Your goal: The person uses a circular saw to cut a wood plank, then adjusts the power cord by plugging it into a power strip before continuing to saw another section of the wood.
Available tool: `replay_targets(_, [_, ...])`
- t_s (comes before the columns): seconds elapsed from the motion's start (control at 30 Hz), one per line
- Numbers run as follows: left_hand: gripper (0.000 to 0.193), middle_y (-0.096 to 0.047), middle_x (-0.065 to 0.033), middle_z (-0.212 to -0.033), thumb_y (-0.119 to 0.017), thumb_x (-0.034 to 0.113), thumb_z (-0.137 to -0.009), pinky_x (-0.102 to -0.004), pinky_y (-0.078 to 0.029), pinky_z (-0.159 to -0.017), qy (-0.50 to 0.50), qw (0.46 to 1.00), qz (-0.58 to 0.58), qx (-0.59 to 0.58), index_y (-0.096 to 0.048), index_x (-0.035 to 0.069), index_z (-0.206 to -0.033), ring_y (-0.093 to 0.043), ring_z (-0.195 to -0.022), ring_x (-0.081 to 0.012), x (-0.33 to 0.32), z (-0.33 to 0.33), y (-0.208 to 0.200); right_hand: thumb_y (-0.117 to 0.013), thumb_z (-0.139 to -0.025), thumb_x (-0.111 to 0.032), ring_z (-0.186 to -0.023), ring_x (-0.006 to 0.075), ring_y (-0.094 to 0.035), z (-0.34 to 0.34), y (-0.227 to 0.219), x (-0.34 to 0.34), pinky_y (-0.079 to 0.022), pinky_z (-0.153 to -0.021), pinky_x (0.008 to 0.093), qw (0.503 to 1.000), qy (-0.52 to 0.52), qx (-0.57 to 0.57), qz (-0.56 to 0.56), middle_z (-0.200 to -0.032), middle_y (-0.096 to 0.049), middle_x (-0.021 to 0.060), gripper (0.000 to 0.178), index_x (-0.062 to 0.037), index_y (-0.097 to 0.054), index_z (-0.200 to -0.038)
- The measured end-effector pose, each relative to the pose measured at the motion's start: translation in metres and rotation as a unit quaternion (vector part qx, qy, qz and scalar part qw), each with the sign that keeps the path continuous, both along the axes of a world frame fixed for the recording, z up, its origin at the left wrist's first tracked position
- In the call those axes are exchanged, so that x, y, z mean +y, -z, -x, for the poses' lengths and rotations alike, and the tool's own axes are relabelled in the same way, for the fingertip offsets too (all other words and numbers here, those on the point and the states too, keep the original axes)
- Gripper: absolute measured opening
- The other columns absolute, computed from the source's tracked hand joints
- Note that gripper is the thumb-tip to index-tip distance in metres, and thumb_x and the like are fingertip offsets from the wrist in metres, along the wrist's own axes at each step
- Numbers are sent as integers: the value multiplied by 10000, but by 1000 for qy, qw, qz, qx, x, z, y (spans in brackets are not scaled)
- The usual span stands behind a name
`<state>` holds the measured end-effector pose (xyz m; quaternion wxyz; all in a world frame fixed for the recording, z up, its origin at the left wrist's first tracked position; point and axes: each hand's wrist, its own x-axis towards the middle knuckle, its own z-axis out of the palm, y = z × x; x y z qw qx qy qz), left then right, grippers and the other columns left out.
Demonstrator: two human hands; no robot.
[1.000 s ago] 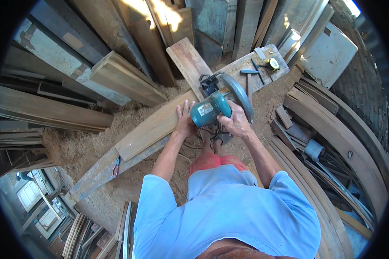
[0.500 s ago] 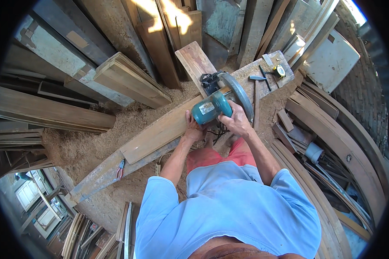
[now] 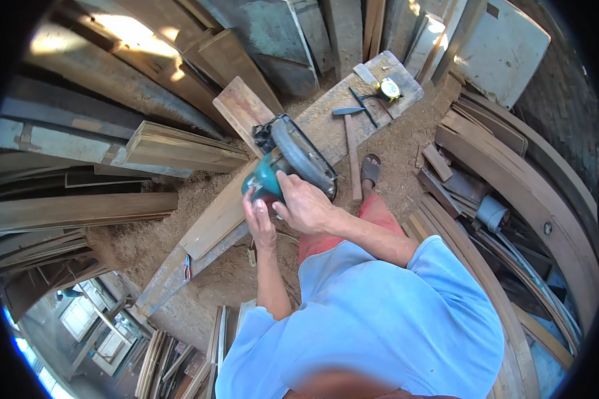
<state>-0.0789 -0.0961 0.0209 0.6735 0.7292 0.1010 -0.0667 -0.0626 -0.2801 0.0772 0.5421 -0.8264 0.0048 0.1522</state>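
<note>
A teal circular saw (image 3: 266,178) with a grey blade guard rests over a plank (image 3: 209,225) on a narrow, dusty bench (image 3: 326,120). My right hand (image 3: 307,205) is closed round the saw's handle. My left hand (image 3: 263,223) holds the near end of the saw's housing, its fingers curled against it. The saw is tilted, and its blade is mostly hidden by the guard. A short reddish board (image 3: 241,110) sticks out beyond the saw. Right of the saw lies a hammer (image 3: 351,143), its handle reaching past the bench edge.
A tape measure (image 3: 388,89) and a thin dark rod (image 3: 363,106) lie at the bench's far end, pliers (image 3: 187,267) at its near left end. Stacked boards (image 3: 186,149) lean left; curved timbers (image 3: 512,179) stand right. Sawdust (image 3: 133,246) covers the ground.
My hands and the saw have shifted left and nearer to me, and the saw has turned. The view has swung too, and my sandalled foot now shows beside the hammer.
</note>
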Motion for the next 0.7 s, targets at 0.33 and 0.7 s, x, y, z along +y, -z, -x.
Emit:
replay_targets(0.33, [169, -556, -35, -754, -601, 66, -969, -299, -495, -478, -144, 988, 4, 61, -560, 15, -1124, -570, -559, -140, -95, -21, -9, -626, -937, -273, -1066, 498, -627, 29, 112, -152, -513, -933, 545, 960, 25, 169, 223, -1134, -618, 332, 592, 33, -431, -1405])
replay_targets(0.7, [138, -564, -44, -752, -562, 39, -968, -286, -481, -491, -152, 985, -53, 64, -547, 22, -1104, -549, -546, -129, -94, -28, -6, -671, -903, -233, -1095, 465, -626, 40, 164, -143, -531, -900, 533, 975, 86, 143, 148, -1187, -565, 291, 669, -37, -333, -1446])
